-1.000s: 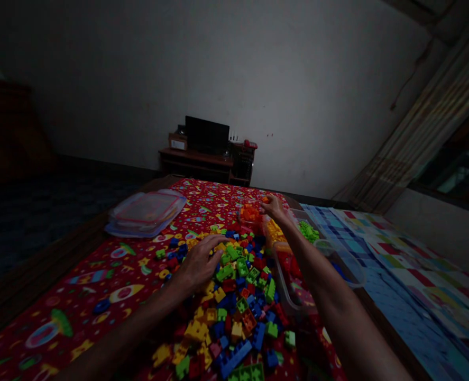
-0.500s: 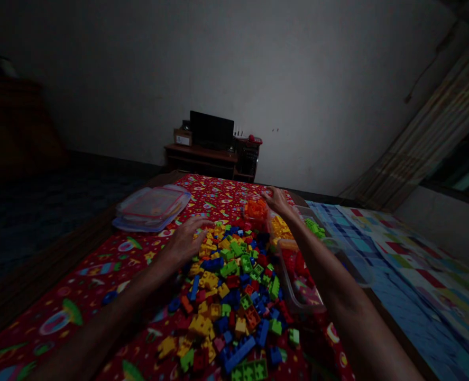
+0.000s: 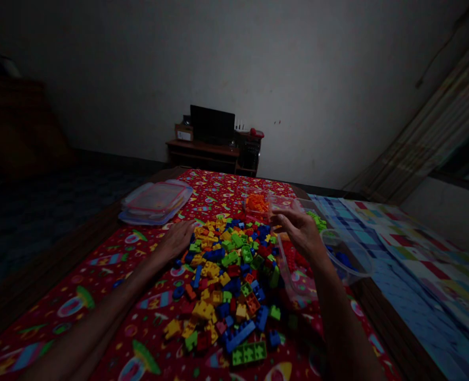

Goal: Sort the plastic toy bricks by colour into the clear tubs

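Note:
A heap of coloured building bricks lies on a red patterned tablecloth. My left hand rests flat at the heap's left edge, fingers spread, touching the bricks. My right hand hovers above the clear tubs at the heap's right side, fingers loosely curled; what it holds, if anything, I cannot make out. Under it stands a tub of red bricks. Farther back are a tub of orange bricks and a tub of green bricks. A tub of blue bricks sits to the right.
A stack of clear lids lies at the table's far left. A checked mat covers the surface to the right. A dark cabinet with a screen stands against the back wall. The room is dim.
My right hand has drawn back from the orange tub toward me, over the red tub. My left hand slid left to the heap's edge. The camera tilted a little.

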Demonstrator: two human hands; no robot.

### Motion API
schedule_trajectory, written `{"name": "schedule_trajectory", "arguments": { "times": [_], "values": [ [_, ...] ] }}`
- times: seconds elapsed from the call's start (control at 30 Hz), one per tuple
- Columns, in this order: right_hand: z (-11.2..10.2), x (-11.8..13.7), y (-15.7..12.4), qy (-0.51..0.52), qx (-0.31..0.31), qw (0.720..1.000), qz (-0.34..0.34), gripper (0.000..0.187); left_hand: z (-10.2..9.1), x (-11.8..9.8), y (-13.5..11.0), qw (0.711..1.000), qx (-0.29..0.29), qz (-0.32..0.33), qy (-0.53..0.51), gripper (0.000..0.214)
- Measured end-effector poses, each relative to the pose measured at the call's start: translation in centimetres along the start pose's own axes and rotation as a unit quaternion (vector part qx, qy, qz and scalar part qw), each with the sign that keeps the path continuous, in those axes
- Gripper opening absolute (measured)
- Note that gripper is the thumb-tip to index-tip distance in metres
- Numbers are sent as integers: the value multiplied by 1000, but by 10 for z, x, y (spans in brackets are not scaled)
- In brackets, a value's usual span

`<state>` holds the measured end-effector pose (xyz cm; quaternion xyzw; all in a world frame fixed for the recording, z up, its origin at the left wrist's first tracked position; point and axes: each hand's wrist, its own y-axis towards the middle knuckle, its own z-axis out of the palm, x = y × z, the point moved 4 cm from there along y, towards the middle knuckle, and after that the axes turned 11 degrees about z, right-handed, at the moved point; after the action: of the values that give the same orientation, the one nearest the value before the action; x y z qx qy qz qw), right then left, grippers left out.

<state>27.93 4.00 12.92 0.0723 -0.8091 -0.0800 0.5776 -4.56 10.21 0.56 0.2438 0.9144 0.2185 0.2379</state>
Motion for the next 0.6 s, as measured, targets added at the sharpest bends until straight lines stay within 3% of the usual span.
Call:
{"name": "schedule_trajectory", "arguments": {
  "times": [0.2, 0.33, 0.4, 0.47, 0.53, 0.6],
  "values": [
    [7, 11, -4, -21, 6, 1000, -17, 32, 17, -62, 9, 999, 34, 1, -42, 55],
    [13, 13, -9, -34, 15, 999, -32, 30, 9, -98, 16, 993, 38, 39, -100, 52],
    [13, 15, -11, -47, 14, 998, -41, 29, -5, -97, 19, 994, 22, 43, -97, 51],
    [12, 17, -13, -59, 15, 997, -46, 28, -22, -83, 14, 997, 5, 28, -75, 51],
    [10, 18, -14, -63, 16, 997, -46, 28, -39, -60, -4, 999, -4, 7, -34, 50],
    [8, 18, -13, -62, 18, 997, -45, 28, -50, -36, -37, 1000, 1, -6, 30, 47]
  ]
}}
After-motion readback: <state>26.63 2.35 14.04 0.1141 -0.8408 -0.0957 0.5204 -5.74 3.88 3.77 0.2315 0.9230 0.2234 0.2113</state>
